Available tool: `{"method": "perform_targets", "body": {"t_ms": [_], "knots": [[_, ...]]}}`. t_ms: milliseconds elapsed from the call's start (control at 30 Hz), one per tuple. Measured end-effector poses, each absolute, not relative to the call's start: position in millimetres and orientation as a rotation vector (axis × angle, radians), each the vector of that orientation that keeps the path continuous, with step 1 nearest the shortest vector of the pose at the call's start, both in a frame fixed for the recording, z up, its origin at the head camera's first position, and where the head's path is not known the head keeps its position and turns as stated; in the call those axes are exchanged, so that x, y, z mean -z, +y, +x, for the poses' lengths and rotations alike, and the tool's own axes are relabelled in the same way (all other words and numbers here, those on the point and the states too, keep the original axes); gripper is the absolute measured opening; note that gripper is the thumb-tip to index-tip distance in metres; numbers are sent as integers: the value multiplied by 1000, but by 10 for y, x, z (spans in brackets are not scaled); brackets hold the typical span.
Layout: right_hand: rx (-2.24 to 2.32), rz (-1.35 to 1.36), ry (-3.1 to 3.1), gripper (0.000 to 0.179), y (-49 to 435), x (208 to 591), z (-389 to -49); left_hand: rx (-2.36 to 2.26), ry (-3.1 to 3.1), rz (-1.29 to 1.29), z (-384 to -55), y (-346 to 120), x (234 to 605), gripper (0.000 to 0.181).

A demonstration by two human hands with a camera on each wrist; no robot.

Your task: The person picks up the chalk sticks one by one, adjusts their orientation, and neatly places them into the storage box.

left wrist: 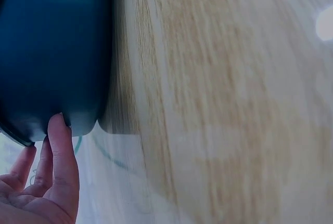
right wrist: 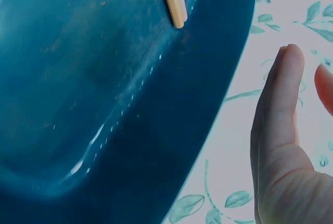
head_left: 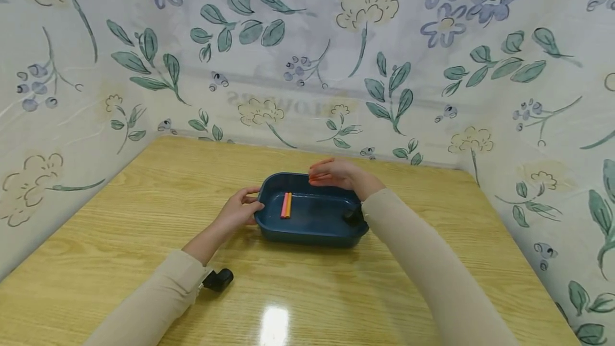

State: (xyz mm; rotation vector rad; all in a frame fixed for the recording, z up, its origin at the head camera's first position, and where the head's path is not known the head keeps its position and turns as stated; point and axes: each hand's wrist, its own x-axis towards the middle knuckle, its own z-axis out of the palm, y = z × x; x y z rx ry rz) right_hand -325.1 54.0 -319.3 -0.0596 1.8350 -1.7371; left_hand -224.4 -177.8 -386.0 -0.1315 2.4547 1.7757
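Observation:
A dark blue oblong basin (head_left: 317,236) with rounded corners stands on the table. My left hand (head_left: 237,210) holds its left end, thumb at the rim; in the left wrist view fingertips (left wrist: 60,125) touch the outer wall (left wrist: 57,52). Inside, near that end, a pink stick (head_left: 284,205) and an orange stick (head_left: 288,205), like chalk, lie side by side. My right hand (head_left: 338,172) is by the far rim, its fingers straight and together. In the right wrist view that hand (right wrist: 283,146) is apart from the basin's rim (right wrist: 229,78) and holds nothing.
The wood-grain table (head_left: 144,218) extends around the basin. Flower-patterned cloth (head_left: 307,68) hangs behind it and at both sides. Black wrist cameras sit at both cuffs, the left camera (head_left: 218,280) low over the table and the right camera (head_left: 353,215) over the basin.

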Motion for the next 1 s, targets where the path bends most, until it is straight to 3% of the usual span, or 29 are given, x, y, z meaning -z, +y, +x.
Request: {"method": "perform_targets", "body": {"t_ms": [1000], "knots": [[1857, -43, 1775, 44, 1386, 3305, -3069, -1757, 2457, -167, -2268, -1750, 3852, 51]]}}
